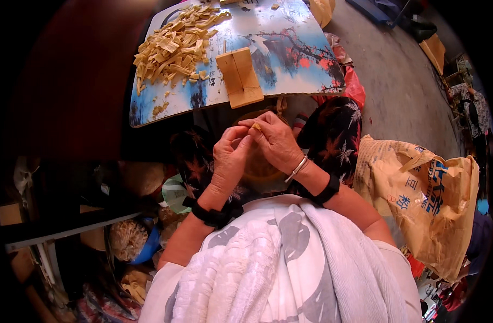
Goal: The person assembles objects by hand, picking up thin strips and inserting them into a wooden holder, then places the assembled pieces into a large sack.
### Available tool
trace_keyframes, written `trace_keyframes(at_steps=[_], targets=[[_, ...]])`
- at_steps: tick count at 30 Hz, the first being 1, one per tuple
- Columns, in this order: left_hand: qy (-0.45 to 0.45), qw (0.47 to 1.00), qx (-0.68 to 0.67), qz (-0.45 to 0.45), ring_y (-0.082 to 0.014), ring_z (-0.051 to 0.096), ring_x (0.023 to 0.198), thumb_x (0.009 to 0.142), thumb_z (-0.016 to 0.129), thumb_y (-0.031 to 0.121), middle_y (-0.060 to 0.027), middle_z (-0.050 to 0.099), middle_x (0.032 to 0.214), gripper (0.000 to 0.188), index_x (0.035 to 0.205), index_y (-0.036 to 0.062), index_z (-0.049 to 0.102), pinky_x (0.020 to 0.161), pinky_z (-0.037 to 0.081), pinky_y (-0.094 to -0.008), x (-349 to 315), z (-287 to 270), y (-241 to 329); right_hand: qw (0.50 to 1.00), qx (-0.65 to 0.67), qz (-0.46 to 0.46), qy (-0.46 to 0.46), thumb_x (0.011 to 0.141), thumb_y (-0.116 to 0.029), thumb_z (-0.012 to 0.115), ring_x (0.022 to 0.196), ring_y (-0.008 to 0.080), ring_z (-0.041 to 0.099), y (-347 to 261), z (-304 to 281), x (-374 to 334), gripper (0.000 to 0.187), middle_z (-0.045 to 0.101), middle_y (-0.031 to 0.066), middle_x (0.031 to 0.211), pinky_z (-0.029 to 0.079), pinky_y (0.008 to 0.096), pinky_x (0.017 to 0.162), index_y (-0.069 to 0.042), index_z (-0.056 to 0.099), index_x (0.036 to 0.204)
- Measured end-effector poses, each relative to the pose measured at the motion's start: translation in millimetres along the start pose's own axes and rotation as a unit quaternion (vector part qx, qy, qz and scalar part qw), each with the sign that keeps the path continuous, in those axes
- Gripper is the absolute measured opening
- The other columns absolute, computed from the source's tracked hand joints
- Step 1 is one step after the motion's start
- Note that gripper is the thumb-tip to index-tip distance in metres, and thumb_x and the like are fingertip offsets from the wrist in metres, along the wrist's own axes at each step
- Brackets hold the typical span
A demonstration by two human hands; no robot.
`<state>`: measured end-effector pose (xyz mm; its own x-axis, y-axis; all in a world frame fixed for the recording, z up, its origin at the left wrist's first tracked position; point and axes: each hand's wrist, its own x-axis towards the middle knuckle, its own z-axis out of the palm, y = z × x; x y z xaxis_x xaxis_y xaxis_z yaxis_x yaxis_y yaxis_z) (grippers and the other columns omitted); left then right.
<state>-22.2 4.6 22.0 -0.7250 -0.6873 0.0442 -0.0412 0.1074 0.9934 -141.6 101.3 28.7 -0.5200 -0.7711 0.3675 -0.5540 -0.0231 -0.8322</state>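
Note:
My right hand, with a bracelet at the wrist, pinches a small yellow piece between thumb and fingers. Close against it, my left hand has its thumb and fingers drawn together; whatever is between them is hidden. Both hands are over my lap, just below the table edge. Beyond them a wooden block with a narrow slit lies on the table and juts past its near edge. To its left is a loose pile of pale yellow strips, with crumbs around it.
The table has a glossy printed top of blue, white and red. Beneath my hands a round brownish container shows dimly. A large tan sack stands at my right. Bags and a shelf edge crowd my left.

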Motion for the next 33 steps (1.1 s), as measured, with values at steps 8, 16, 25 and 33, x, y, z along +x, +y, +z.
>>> trace_keyframes(at_steps=[8, 16, 25, 33], targets=[[-0.103, 0.834, -0.389, -0.378, -0.0192, 0.067, 0.084, 0.092, 0.064, 0.018, -0.0084, 0.069, 0.096, 0.024, 0.109, 0.0012, 0.062, 0.075, 0.054, -0.0291, -25, -17, -28, 0.995, 0.037, -0.026, -0.092, 0.086, -0.009, 0.063, 0.072, 0.0342, 0.064, -22, 2, -47, 0.012, 0.062, 0.0161, 0.079, 0.052, 0.0364, 0.063, -0.005, 0.062, 0.097], [-0.132, 0.972, 0.193, 0.021, -0.0262, 0.065, 0.075, 0.084, 0.059, -0.006, -0.0094, 0.066, 0.084, 0.015, 0.096, 0.0005, 0.066, 0.064, 0.051, -0.0294, -23, -6, -27, 1.0, 0.015, -0.011, -0.011, 0.091, -0.006, 0.057, 0.073, 0.0306, 0.065, 2, -3, -52, 0.008, 0.064, 0.0152, 0.093, 0.054, 0.0329, 0.066, -0.003, 0.06, 0.097], [-0.062, 0.907, 0.353, 0.222, -0.0331, 0.064, 0.077, 0.08, 0.058, -0.009, -0.015, 0.06, 0.09, 0.025, 0.101, 0.0007, 0.065, 0.067, 0.054, -0.0354, -24, -7, 6, 0.861, 0.274, 0.42, -0.087, 0.096, -0.026, 0.056, 0.065, 0.0135, 0.062, 20, 18, -44, 0.025, 0.064, 0.0065, 0.078, 0.049, 0.0249, 0.053, -0.003, 0.059, 0.105], [-0.05, 0.915, 0.362, 0.17, -0.0355, 0.062, 0.079, 0.081, 0.056, -0.007, -0.0167, 0.058, 0.09, 0.025, 0.104, -0.0008, 0.065, 0.071, 0.053, -0.0378, -22, -4, 1, 0.931, 0.247, 0.257, -0.083, 0.09, -0.025, 0.062, 0.08, 0.0168, 0.064, 27, 32, -56, 0.025, 0.068, 0.0114, 0.086, 0.051, 0.0313, 0.075, -0.002, 0.064, 0.102]])
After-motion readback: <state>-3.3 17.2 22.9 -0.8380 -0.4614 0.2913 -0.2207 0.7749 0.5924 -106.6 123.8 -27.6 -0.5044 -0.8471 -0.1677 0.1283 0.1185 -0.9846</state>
